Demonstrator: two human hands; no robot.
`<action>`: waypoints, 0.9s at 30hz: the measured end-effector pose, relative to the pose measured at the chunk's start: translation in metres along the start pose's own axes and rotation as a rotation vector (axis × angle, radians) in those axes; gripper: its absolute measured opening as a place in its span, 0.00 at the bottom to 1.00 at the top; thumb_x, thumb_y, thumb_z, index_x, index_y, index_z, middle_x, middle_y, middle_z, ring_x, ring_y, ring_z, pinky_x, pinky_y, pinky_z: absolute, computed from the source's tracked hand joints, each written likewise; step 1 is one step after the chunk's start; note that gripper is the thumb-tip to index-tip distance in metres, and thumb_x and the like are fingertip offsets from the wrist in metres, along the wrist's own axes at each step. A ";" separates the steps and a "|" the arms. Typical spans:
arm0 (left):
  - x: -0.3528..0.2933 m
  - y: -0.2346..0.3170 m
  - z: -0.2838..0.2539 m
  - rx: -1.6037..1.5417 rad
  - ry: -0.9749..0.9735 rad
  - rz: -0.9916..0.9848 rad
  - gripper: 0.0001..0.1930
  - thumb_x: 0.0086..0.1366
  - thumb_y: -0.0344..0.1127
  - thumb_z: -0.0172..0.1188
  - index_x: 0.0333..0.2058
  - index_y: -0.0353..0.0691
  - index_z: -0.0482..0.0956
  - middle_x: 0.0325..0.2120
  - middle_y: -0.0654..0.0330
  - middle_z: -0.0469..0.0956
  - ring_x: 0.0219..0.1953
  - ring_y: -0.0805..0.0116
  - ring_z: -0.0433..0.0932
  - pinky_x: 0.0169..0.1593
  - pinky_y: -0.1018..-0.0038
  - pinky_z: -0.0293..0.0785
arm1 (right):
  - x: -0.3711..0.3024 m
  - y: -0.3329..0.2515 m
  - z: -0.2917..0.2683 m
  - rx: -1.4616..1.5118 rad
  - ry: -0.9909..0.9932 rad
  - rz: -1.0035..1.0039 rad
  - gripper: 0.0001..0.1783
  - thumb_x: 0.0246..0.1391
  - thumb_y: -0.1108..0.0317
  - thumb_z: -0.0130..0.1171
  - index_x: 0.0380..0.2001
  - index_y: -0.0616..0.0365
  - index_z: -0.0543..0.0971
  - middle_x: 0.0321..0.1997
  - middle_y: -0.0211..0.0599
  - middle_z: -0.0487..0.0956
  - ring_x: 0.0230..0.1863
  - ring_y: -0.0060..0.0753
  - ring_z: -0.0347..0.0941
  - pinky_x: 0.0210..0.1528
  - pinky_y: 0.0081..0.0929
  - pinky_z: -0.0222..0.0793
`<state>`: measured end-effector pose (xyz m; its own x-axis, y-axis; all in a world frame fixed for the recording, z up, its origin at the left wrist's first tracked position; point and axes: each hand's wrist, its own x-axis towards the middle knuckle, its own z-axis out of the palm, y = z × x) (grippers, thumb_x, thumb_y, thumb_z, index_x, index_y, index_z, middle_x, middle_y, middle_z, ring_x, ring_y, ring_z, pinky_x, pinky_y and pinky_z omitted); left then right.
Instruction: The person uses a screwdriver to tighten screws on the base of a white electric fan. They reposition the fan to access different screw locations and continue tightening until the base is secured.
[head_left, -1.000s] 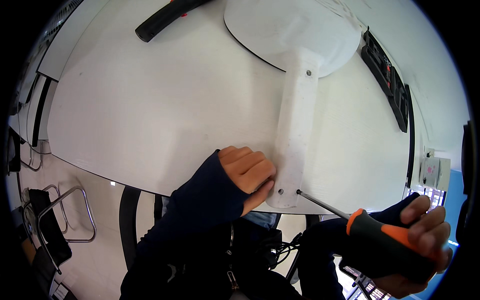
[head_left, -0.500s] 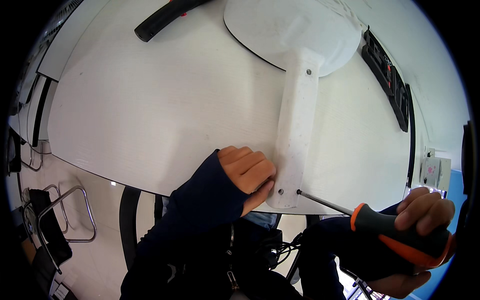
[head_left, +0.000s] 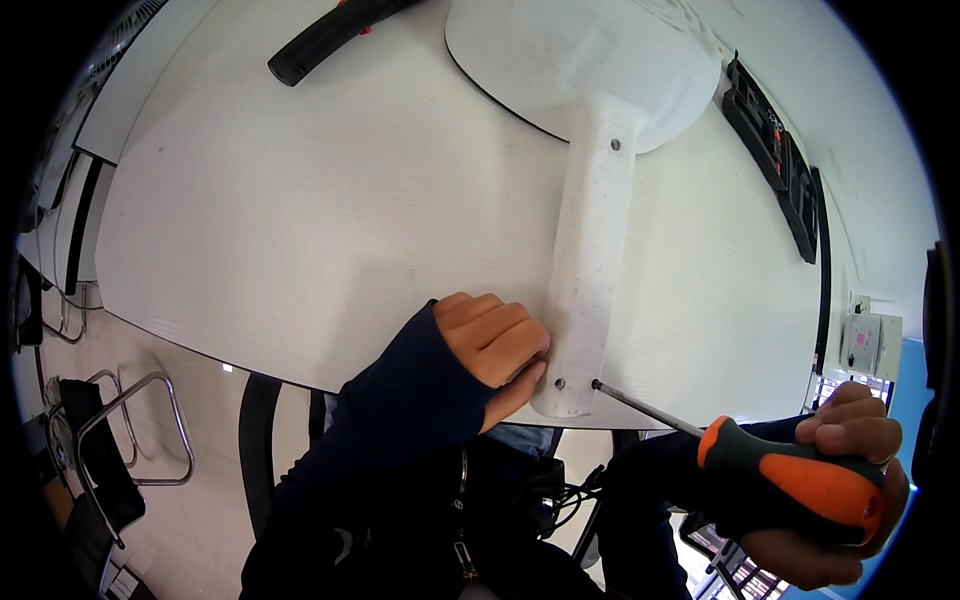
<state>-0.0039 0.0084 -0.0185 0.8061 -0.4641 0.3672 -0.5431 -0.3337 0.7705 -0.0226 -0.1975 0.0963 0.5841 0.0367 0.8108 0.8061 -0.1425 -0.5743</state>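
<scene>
A white appliance with a rounded body (head_left: 590, 60) and a long flat stem (head_left: 590, 270) lies on the table, the stem pointing towards me. Screw holes show near both ends of the stem. My left hand (head_left: 490, 345) is closed, its curled fingers and thumb against the stem's left edge near the close end. In my right hand (head_left: 845, 480) is a screwdriver (head_left: 790, 480) with a dark green and orange handle, gripped at its rear. Its thin shaft slants up to the left, and the tip meets the stem's right side near a small dark hole.
A black handle-shaped tool (head_left: 330, 40) with a red button lies at the table's far left. On the right edge rests an open black tool case (head_left: 770, 150). The white table (head_left: 300, 220) curves towards me. A chair (head_left: 130, 440) stands on the floor at left.
The screwdriver handle has turned about its length, bringing a broader orange patch into view. My right fingers have shifted around it. The stem and left hand are nearly unmoved.
</scene>
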 end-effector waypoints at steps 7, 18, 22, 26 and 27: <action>0.001 0.001 -0.001 0.009 -0.026 -0.004 0.08 0.48 0.24 0.63 0.26 0.39 0.73 0.23 0.61 0.75 0.25 0.63 0.73 0.30 0.70 0.64 | -0.001 0.004 0.002 -0.057 0.024 -0.038 0.18 0.51 0.46 0.51 0.28 0.49 0.71 0.25 0.32 0.69 0.22 0.28 0.63 0.34 0.30 0.61; 0.001 0.002 -0.002 0.007 -0.034 -0.009 0.07 0.48 0.24 0.63 0.25 0.40 0.73 0.23 0.61 0.75 0.24 0.63 0.73 0.29 0.70 0.64 | 0.007 0.008 0.028 -0.159 0.075 -0.123 0.22 0.55 0.48 0.41 0.39 0.55 0.69 0.23 0.35 0.68 0.16 0.30 0.61 0.19 0.26 0.65; 0.002 0.001 0.000 -0.001 -0.012 -0.001 0.07 0.48 0.24 0.63 0.25 0.40 0.73 0.22 0.62 0.75 0.24 0.63 0.73 0.29 0.70 0.63 | 0.002 -0.002 0.008 -0.278 -0.096 0.157 0.21 0.46 0.49 0.47 0.30 0.58 0.72 0.25 0.36 0.71 0.20 0.34 0.70 0.24 0.27 0.70; 0.002 0.003 -0.003 0.001 -0.027 -0.018 0.07 0.48 0.24 0.63 0.25 0.40 0.73 0.22 0.62 0.75 0.24 0.64 0.72 0.29 0.70 0.63 | 0.007 -0.018 -0.007 -0.403 -0.236 0.315 0.22 0.44 0.48 0.49 0.26 0.59 0.72 0.25 0.35 0.72 0.21 0.34 0.72 0.26 0.27 0.70; 0.002 0.003 -0.002 0.001 -0.029 -0.017 0.07 0.48 0.25 0.63 0.25 0.40 0.73 0.22 0.62 0.75 0.24 0.64 0.72 0.29 0.71 0.63 | 0.005 -0.018 -0.007 -0.448 -0.209 0.274 0.23 0.45 0.46 0.48 0.26 0.59 0.72 0.24 0.35 0.72 0.20 0.33 0.71 0.26 0.26 0.70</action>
<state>-0.0031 0.0081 -0.0149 0.8079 -0.4819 0.3391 -0.5298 -0.3422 0.7760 -0.0346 -0.2019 0.1111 0.8096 0.1274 0.5730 0.5299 -0.5787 -0.6199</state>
